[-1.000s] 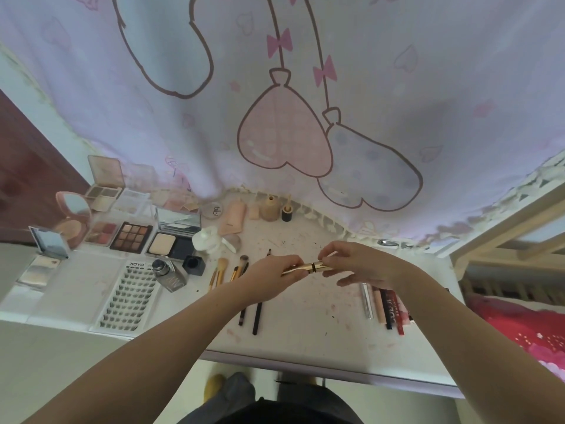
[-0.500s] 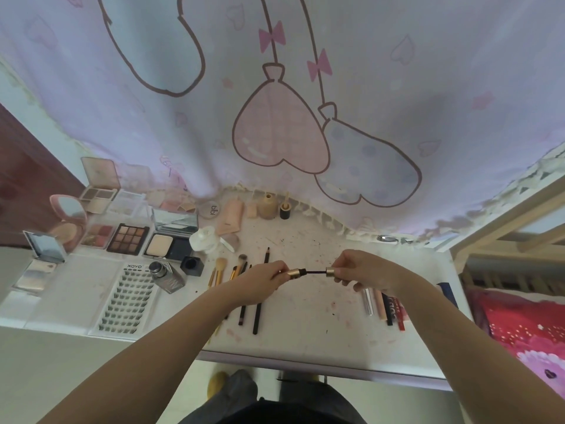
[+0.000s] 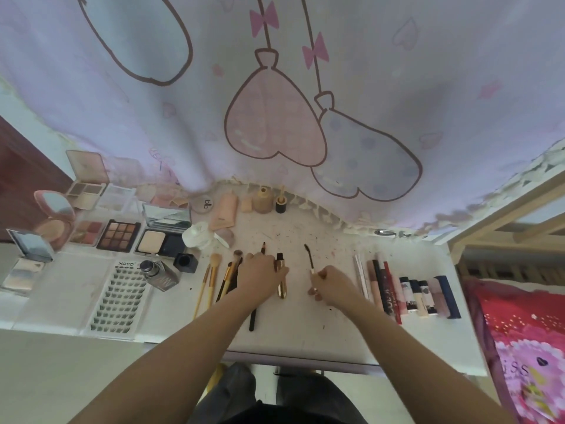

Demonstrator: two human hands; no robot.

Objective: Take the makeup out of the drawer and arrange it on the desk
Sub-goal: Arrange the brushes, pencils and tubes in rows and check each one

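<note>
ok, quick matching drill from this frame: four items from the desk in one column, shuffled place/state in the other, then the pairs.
Items
1. gold mascara tube
2. mascara wand
3. lash tray
4. nine-pan eyeshadow palette

Places/states
A. flat at the desk's front left, rows of lashes showing
B. pinched by the right hand, brush tip pointing away from the person
C. open, in the left-hand group of compacts
D. uncapped, lying on the desk at the left hand

Pairs: 1-D, 2-B, 3-A, 4-C
</note>
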